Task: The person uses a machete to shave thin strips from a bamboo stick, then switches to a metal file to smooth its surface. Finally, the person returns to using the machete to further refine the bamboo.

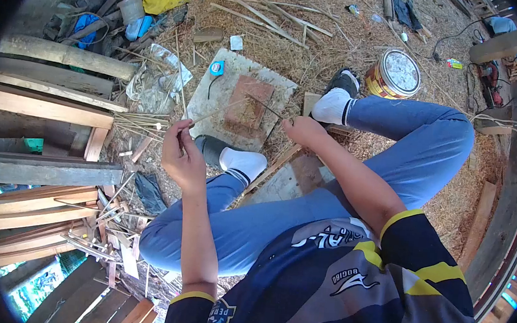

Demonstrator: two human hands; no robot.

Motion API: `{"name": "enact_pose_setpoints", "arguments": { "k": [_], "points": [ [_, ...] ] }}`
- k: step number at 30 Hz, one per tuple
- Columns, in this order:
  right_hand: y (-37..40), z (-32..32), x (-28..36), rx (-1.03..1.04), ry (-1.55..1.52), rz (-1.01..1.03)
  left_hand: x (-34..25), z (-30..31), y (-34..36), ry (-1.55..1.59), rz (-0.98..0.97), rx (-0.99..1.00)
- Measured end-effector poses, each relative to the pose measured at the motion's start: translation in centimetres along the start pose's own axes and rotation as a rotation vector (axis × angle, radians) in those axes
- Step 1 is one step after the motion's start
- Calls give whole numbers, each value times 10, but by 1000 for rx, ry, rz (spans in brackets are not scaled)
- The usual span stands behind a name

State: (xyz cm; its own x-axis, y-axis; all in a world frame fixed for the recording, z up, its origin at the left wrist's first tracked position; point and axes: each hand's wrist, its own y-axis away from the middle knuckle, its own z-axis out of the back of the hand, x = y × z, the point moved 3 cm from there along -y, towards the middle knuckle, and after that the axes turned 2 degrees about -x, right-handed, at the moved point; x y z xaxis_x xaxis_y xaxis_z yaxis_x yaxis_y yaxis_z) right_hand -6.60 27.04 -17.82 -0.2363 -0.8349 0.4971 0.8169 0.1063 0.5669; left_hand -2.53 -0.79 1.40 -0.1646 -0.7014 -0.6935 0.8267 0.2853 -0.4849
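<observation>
Observed: one person seated on a straw-littered floor (343, 40), both feet in white socks and dark shoes. Two hands are in view. The left hand (183, 155) is closed, fingertips pinching the near end of one thin strip (210, 115), which slants up and away towards the right. The right hand (301, 130) is closed in a fist on one thin dark rod (266, 108); whether this is a blade cannot be told. The strip lies between the two hands, above the knees, its far end close to the rod's tip. Beneath it lies one grey slab (215, 96) bearing one reddish block (248, 102) and one blue tape measure (216, 67). One lidded tin (395, 74) stands beside the right foot. One loose bundle of sticks (142, 123) lies left of the slab.
</observation>
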Motion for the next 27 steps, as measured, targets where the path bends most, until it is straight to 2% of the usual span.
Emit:
{"name": "enact_pose_setpoints", "arguments": {
  "k": [2, 4, 8, 10, 12, 14, 18, 21, 22, 27],
  "points": [
    [-1, 12, 3, 15, 1, 0, 4, -9, -1, 11, 14, 27],
    [25, 3, 16, 66, -36, -29, -3, 8, 4, -35, 46, 49],
    [5, 11, -1, 111, -20, -32, 4, -4, 2, 68, -1, -37],
    [15, 24, 11, 190, 19, 9, 5, -1, -1, 102, 23, -53],
    [19, 29, 14, 134, -64, -9, 8, 4, -3, 153, 75, -80],
    [1, 11, -5, -56, -298, -79, 12, 13, -12, 223, 141, -101],
    [53, 103, 59, -178, -297, 55, -15, 62, -44, 406, 163, -198],
    [81, 149, 78, -463, -202, 271, -35, 93, -62, 527, 158, -252],
    [94, 167, 86, -462, -237, 335, -42, 102, -69, 540, 109, -266],
    [136, 210, 101, -327, -475, 548, -67, 135, -100, 697, 125, -348]
  ]
}}
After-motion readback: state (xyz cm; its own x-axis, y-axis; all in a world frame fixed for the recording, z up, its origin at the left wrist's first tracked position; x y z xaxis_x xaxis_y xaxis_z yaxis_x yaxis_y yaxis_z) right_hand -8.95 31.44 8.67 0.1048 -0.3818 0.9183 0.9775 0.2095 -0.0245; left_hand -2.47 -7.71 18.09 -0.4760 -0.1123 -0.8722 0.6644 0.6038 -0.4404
